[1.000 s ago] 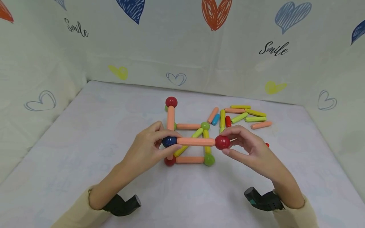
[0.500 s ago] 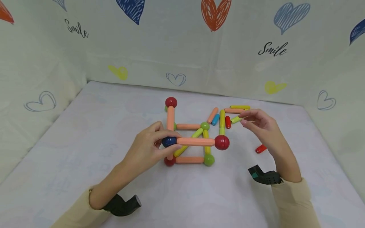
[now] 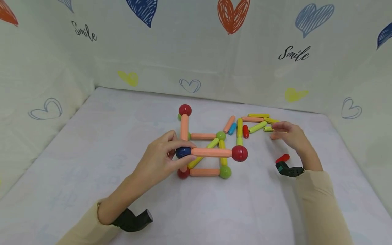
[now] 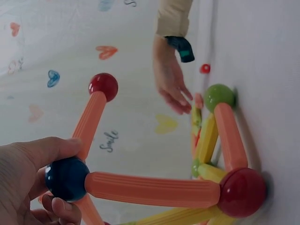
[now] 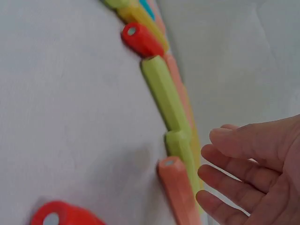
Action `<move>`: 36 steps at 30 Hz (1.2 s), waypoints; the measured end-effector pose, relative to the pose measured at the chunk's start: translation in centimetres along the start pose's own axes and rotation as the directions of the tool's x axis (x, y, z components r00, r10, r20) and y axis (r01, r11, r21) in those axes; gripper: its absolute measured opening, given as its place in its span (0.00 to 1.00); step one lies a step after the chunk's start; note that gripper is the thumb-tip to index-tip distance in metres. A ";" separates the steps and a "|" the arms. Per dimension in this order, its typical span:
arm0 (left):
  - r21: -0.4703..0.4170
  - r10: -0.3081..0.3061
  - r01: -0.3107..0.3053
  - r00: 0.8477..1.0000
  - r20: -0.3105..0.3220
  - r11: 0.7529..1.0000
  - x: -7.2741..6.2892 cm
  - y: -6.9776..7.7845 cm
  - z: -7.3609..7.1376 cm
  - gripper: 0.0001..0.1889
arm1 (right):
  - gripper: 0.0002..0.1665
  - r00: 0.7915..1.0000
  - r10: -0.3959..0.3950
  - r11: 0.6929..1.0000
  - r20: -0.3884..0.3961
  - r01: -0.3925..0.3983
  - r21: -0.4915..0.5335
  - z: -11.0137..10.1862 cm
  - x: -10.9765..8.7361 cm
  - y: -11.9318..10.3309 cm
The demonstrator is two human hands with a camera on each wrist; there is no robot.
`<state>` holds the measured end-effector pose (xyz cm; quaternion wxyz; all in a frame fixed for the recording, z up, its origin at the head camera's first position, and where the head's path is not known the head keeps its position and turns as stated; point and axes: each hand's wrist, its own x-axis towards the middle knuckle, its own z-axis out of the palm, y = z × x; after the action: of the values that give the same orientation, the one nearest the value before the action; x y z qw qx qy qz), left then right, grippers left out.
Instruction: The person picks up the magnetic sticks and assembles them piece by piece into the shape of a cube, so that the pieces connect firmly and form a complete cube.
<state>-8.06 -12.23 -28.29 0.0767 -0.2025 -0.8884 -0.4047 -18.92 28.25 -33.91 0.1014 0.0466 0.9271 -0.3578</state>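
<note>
My left hand [image 3: 157, 154] pinches a dark blue ball [image 4: 67, 178] at a corner of a frame built of sticks and balls. From that ball a salmon stick [image 3: 211, 152] runs right to a red ball [image 3: 240, 153]. Another salmon stick [image 4: 154, 189] joins it to a lower red ball [image 4: 242, 192] near the table. Green balls, such as one [image 3: 225, 172] at the front right, and a yellow stick [image 3: 224, 157] form part of the base. My right hand [image 3: 289, 136], fingers spread and holding nothing, is over the loose sticks, nearest a salmon stick [image 5: 178, 187] and a lime stick [image 5: 164, 93].
Loose sticks lie at the back right, among them a short red one [image 3: 245, 131], a blue one [image 3: 232, 128] and a yellow one [image 3: 258, 115]. A separate red stick [image 3: 282, 158] lies below my right hand. A printed cloth wall [image 3: 214, 61] stands behind the table [image 3: 137, 105].
My right hand has let go of the red ball and moved right and back to the loose sticks. My left hand stays on the blue ball, and the frame has hardly moved.
</note>
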 end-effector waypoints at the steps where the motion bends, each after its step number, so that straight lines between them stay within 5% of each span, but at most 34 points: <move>1: 0.002 -0.002 0.002 1.000 0.001 1.000 0.0 0.0 0.0 0.12 | 0.34 1.000 0.015 0.999 0.015 -0.014 -0.043 0.0 -0.2 -0.2; 9: 0.011 -0.008 0.008 1.000 0.003 1.000 0.0 0.1 -0.1 0.12 | 0.22 0.993 -0.096 0.943 0.066 0.112 -0.314 0.1 -0.4 0.3; 18: 0.007 -0.009 0.009 1.000 0.003 1.000 0.0 0.1 -0.1 0.12 | 0.17 0.994 -0.097 0.918 0.054 0.111 -0.380 0.4 -0.3 1.1; 25: 0.022 -0.001 0.001 1.000 0.002 1.000 0.0 0.1 0.0 0.13 | 0.17 0.990 -0.138 0.946 0.002 0.133 -0.295 0.9 -1.5 0.4; 31: 0.032 -0.004 0.004 1.000 0.004 0.999 0.0 0.0 0.0 0.13 | 0.18 0.957 -0.283 0.943 -0.066 0.265 -0.201 1.5 -3.7 -1.7; 36: 0.033 -0.004 0.004 1.000 0.005 0.999 0.0 0.0 0.1 0.12 | 0.20 0.894 -0.421 0.905 -0.152 0.404 -0.132 2.8 -6.5 -4.3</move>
<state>-8.10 -12.15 -28.36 0.0767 -0.2007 -0.8955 -0.3898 -12.87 23.13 -31.68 -0.0574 -0.1247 0.9373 -0.3204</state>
